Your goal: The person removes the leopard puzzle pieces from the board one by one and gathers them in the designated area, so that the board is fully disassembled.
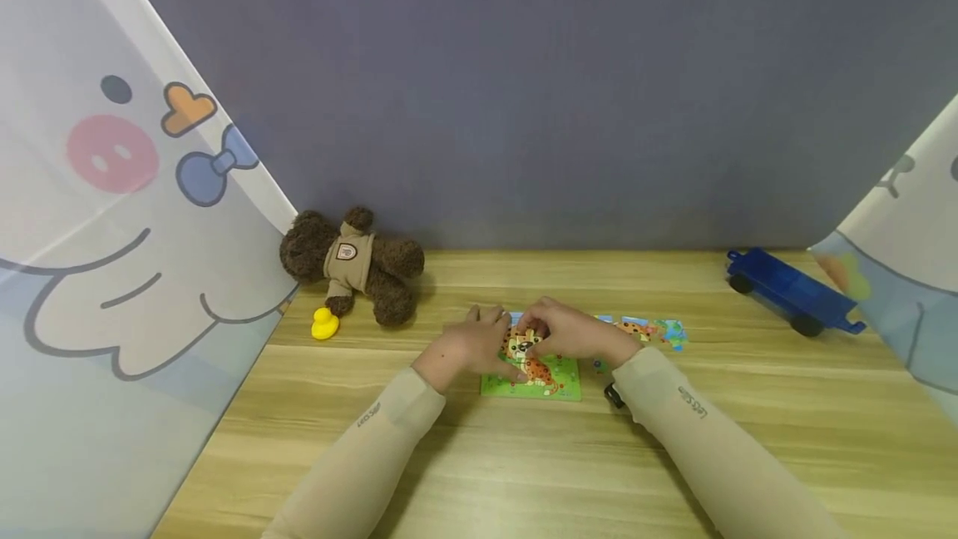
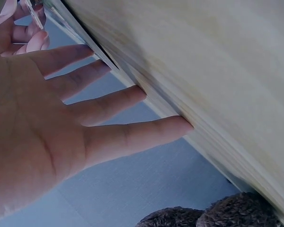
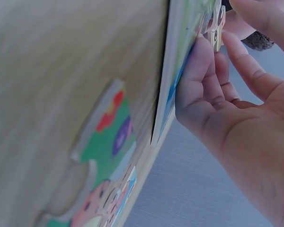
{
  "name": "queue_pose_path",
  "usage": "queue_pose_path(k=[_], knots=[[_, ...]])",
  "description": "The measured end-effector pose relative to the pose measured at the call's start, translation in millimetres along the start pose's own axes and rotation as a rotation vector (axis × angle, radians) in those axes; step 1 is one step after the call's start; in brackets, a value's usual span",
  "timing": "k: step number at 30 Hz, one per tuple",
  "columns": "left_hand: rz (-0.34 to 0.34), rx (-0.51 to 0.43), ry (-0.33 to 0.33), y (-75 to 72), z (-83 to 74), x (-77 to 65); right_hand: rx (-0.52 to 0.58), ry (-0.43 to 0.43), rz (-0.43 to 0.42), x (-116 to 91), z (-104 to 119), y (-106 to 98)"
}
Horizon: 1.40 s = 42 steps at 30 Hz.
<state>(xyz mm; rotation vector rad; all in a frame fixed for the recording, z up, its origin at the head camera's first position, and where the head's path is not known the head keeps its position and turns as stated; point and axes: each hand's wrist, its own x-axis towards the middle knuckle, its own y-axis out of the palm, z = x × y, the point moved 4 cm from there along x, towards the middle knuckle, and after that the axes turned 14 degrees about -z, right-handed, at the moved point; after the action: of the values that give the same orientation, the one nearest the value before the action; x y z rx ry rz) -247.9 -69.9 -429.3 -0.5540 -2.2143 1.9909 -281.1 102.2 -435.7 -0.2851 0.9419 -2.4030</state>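
Note:
A jigsaw puzzle board (image 1: 494, 388) with a spotted orange animal on green grass lies on the table in front of me. My right hand (image 1: 570, 331) is over the board's upper right part and pinches a puzzle piece (image 3: 217, 35) between thumb and fingers. The piece stands tilted off the board in the right wrist view. My left hand (image 1: 470, 343) covers the board's left edge, its fingers spread and nearly straight, fingertips down by the board and tabletop. Loose puzzle pieces (image 1: 669, 331) lie right of the board; one green piece (image 3: 109, 135) shows close in the right wrist view.
A brown teddy bear (image 1: 350, 264) lies at the back left, with a yellow rubber duck (image 1: 325, 323) in front of it. At the back right stands a blue toy trailer (image 1: 793, 285). A grey wall panel (image 1: 524, 106) rises behind the wooden table (image 1: 479, 472).

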Motion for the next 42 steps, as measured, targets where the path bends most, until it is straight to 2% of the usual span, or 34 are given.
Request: queue_pose_path(k=[6, 29, 42], knots=[[-0.007, 0.022, -0.001, 0.4, 0.2, 0.0, 0.002, -0.017, -0.009, 0.7, -0.1, 0.8], [0.001, 0.003, -0.003, 0.7, -0.2, 0.5, -0.015, -0.028, -0.011, -2.4, 2.6, 1.5], [0.014, 0.005, -0.013, -1.0, -2.1, 0.2, 0.029, -0.016, -0.024, -4.1, 0.1, 0.8]])
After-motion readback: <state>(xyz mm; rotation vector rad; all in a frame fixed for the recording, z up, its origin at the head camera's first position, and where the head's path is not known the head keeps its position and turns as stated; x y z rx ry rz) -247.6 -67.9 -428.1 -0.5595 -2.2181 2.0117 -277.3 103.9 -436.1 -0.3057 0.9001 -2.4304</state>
